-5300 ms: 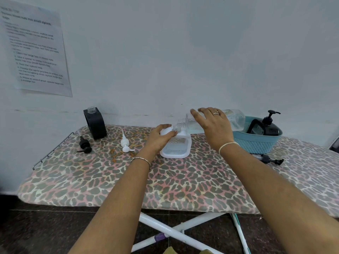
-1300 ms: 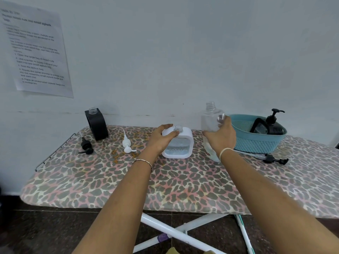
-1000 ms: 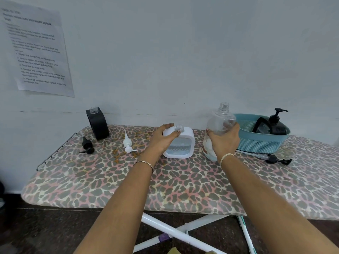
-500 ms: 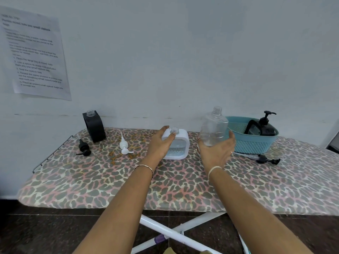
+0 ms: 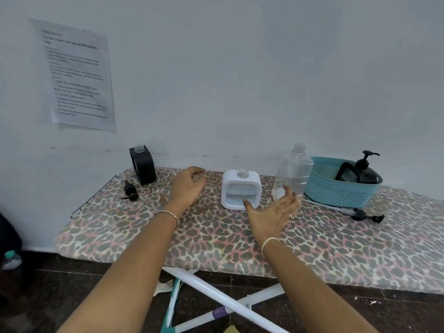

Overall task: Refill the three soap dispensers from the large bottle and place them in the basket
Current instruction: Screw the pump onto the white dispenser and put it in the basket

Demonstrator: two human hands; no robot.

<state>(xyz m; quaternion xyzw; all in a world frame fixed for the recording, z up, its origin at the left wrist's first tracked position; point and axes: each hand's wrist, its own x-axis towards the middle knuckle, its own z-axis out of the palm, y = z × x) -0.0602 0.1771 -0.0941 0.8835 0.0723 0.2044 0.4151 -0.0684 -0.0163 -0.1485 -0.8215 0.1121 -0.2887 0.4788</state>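
The large clear bottle (image 5: pixel 294 174) stands upright and uncapped next to the teal basket (image 5: pixel 341 192). My right hand (image 5: pixel 274 212) hovers just in front of the bottle, fingers spread, holding nothing. The white dispenser (image 5: pixel 241 188) stands uncapped with liquid in its window. My left hand (image 5: pixel 187 188) is left of it with fingers curled down onto the board, covering the spot where the white pump lay; the pump is hidden. A black dispenser (image 5: pixel 143 164) stands open at the back left, its black pump (image 5: pixel 129 191) lying beside it. Another black dispenser (image 5: pixel 358 174), pump fitted, sits in the basket.
A long pump with its tube (image 5: pixel 355 212) lies in front of the basket. The leopard-print ironing board (image 5: pixel 216 239) ends at the left in a wire rack (image 5: pixel 91 195). A printed sheet (image 5: pixel 77 75) hangs on the wall. A small bottle (image 5: pixel 10 258) stands on the floor at left.
My right hand set the large bottle upright beside the basket and let go. My left hand left the white dispenser and moved left over the white pump.
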